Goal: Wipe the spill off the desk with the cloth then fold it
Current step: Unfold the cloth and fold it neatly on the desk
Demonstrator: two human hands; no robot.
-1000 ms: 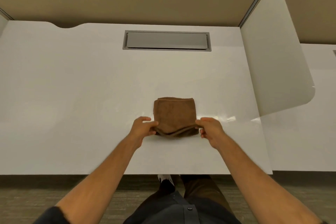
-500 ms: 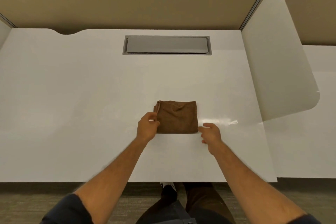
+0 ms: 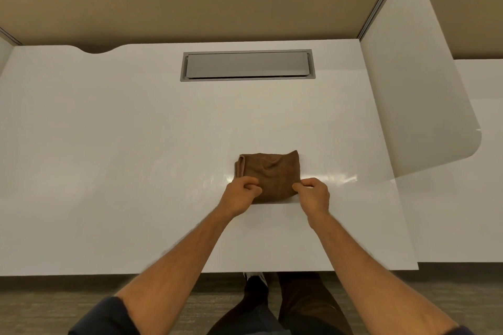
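Observation:
A brown cloth (image 3: 269,171), folded into a small thick square, lies on the white desk (image 3: 109,144) a little right of centre. My left hand (image 3: 239,196) pinches its near left corner with curled fingers. My right hand (image 3: 313,194) pinches the near right corner in the same way. Both hands cover the cloth's near edge. Faint shiny streaks show on the desk just right of the cloth.
A grey cable hatch (image 3: 247,65) is set into the desk near the back wall. A white divider panel (image 3: 413,76) stands along the desk's right side, with a neighbouring desk beyond. My legs and the carpet show below the front edge.
The cloth went from held at its near edge to lying flat. My hands briefly eased beside it and now both pinch its near corners again, closer in over the cloth.

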